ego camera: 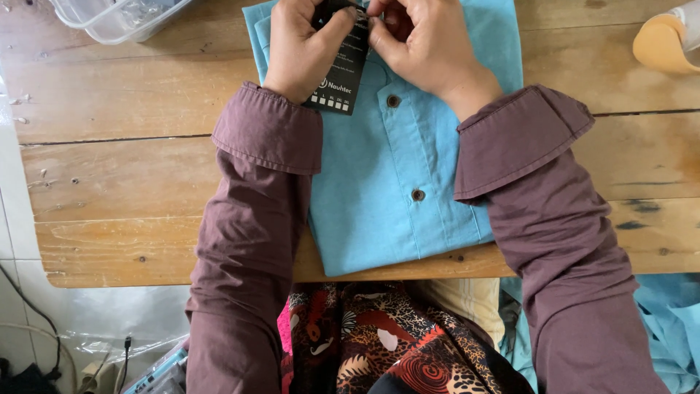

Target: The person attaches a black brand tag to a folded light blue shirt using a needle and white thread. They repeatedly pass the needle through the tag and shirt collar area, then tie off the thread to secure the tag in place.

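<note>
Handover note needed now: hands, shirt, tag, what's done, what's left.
Left hand: pinching the black hang tag at the collar end.
Right hand: fingers working at the tag's top; whether it is fastened cannot be told.
Blue shirt: folded, buttoned, flat on the wooden table.
Clear plastic bin: far left corner.
Done: shirt folded.
Left: probably securing the tag.

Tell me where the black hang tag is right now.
In the head view, the black hang tag lies top centre on the folded blue shirt, near its collar, pinched between the left hand and the right hand.
</note>
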